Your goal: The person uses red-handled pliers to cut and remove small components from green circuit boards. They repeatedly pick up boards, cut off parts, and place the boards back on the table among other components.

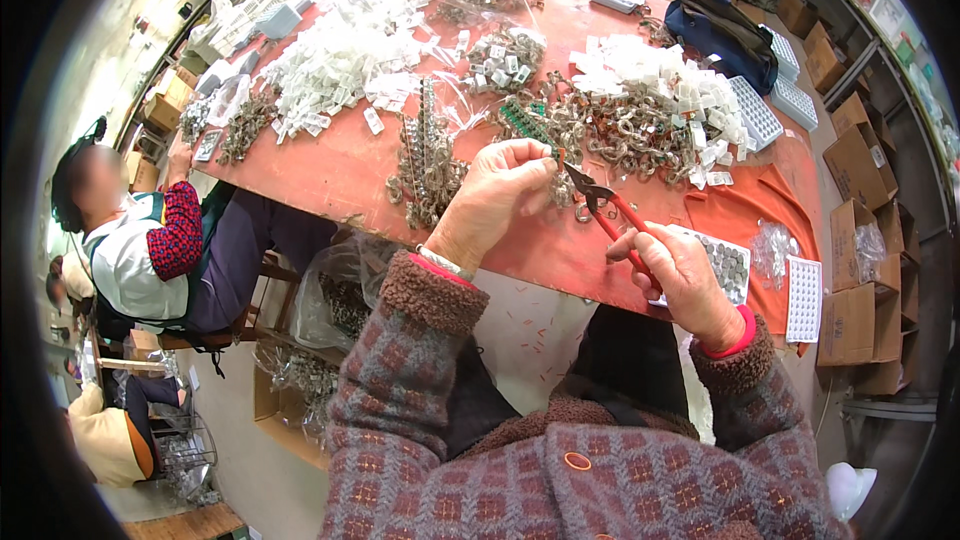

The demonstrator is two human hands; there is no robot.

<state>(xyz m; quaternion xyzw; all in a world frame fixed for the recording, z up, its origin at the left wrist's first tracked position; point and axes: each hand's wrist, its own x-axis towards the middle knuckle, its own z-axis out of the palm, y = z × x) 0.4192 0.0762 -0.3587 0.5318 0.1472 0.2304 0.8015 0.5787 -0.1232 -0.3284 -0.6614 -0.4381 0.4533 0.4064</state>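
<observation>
My right hand is wrapped round the red handles of a pair of cutting pliers. Their dark jaws point up and left, close to the fingertips of my left hand. Thumb and forefinger of the left hand are pinched together, and what they hold is mostly hidden; a small orange sliver shows just beyond them. Behind that hand, green strips lie by a heap of small metal, ring-like parts. Long bundles of metal parts lie to the left of my left hand.
White plastic pieces form a large pile at left and another at right. Orange cloth and trays, one with round grey parts, lie at right. A person sits at the table's left; cardboard boxes line the right.
</observation>
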